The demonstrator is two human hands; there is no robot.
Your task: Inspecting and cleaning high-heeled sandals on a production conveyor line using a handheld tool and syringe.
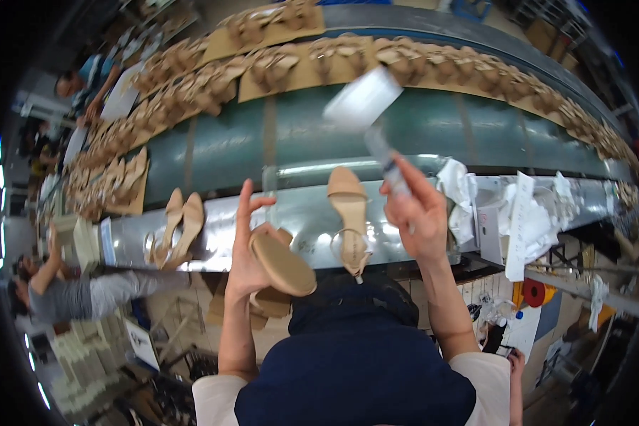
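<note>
Navy apron nearest. Left hand clasps beige sandal, sole up, below steel ledge; right hand pinches clear tube. I judge: keep sandal steady.

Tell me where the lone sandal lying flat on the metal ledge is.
The tan sandal lies mid-frame on the shiny ledge, between the left hand and right hand.
</note>
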